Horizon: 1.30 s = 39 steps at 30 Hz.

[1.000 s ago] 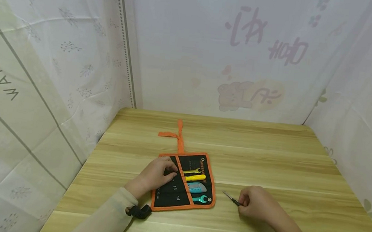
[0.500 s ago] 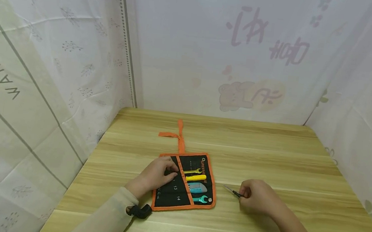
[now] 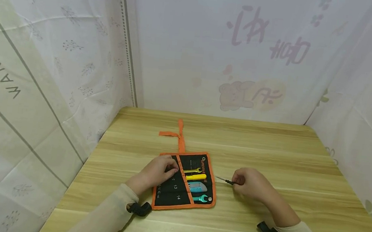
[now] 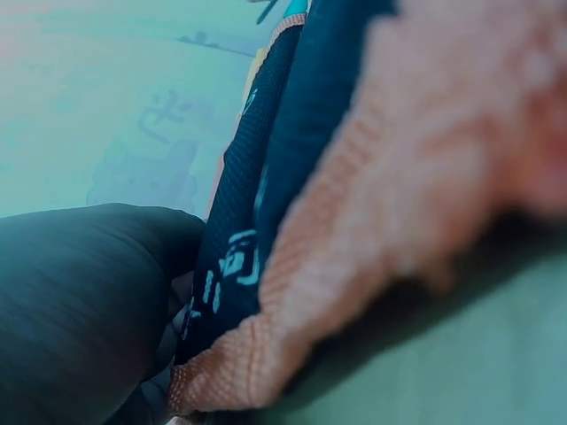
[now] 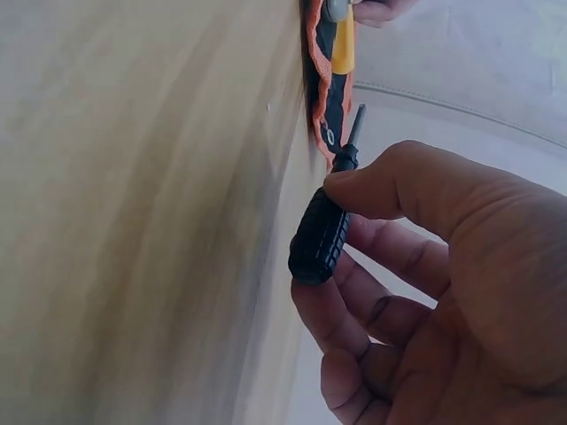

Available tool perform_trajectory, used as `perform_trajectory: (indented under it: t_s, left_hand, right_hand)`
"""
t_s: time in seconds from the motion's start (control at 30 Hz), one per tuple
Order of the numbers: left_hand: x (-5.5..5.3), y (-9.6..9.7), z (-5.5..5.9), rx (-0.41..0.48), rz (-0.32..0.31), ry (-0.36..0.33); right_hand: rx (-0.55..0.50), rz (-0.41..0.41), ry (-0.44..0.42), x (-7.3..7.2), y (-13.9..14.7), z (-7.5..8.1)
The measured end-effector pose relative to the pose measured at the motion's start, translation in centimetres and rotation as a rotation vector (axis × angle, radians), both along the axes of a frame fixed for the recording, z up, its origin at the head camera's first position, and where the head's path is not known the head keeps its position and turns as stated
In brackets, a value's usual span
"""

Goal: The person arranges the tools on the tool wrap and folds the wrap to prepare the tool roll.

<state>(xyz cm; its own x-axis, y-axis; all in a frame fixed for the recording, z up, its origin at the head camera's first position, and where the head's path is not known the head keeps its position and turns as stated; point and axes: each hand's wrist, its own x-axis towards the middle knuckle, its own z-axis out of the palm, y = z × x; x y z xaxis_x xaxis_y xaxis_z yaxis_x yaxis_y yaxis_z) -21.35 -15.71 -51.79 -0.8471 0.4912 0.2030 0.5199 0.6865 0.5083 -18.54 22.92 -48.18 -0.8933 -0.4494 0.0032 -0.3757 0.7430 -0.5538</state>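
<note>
An orange-edged black tool roll (image 3: pixel 165 201) lies unfolded on the table, numbers printed on its pockets. My left hand (image 3: pixel 154 171) lies over its left part, thumb and fingers curled together at the orange pocket rim, pinching the cloth there. In the left wrist view, the dark left hand (image 4: pixel 89 301) is beside the roll's cloth. Between thumb and fingers, my right hand (image 3: pixel 253 184) holds a small black-handled screwdriver (image 5: pixel 319 235) just right of the roll. Its metal shaft points left towards the pockets and ends near the roll's right edge.
In the pockets sit a yellow wrench (image 3: pixel 194 171), a yellow handle (image 3: pixel 196 177), a blue utility knife (image 3: pixel 197 187) and a teal wrench (image 3: pixel 201 198). An orange tie strap (image 3: pixel 181 144) stretches back from the roll across the wooden table (image 3: pixel 254 146). Printed curtains (image 3: pixel 186 48) surround the table.
My right hand has moved left and away from me with the screwdriver, bringing its tip close to the roll. The left hand stays at the pocket, its thumb shifted nearer the fingers.
</note>
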Motion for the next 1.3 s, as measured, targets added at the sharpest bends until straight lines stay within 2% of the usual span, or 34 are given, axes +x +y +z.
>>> perform_trajectory:
  t_s: [0.23, 0.43, 0.63, 0.87, 1.03, 1.3]
  left_hand:
    - [-0.4, 0.0, 0.4, -0.037, -0.015, 0.008]
    - [-0.6, 0.1, 0.3, -0.06, -0.026, 0.005]
    - [-0.8, 0.3, 0.6, -0.088, -0.039, -0.01]
    - [-1.5, 0.5, 0.9, -0.153, -0.072, -0.016]
    - [-1.9, 0.6, 1.2, -0.153, -0.069, -0.041]
    - [-2.2, 1.0, 0.9, -0.147, -0.079, 0.046]
  right_hand:
    - [-0.016, 0.001, 0.007, -1.1, -0.5, 0.1]
    - [-0.001, 0.006, 0.002, -1.5, -1.1, 0.3]
    - [0.018, -0.005, -0.003, -1.9, -2.1, 1.0]
    - [0.033, -0.007, -0.001, -2.4, -3.6, 2.0]
    - [0.016, 0.038, 0.019, -2.7, -4.6, 2.9]
    - [0.049, 0.089, 0.051, -3.9, -6.1, 2.8]
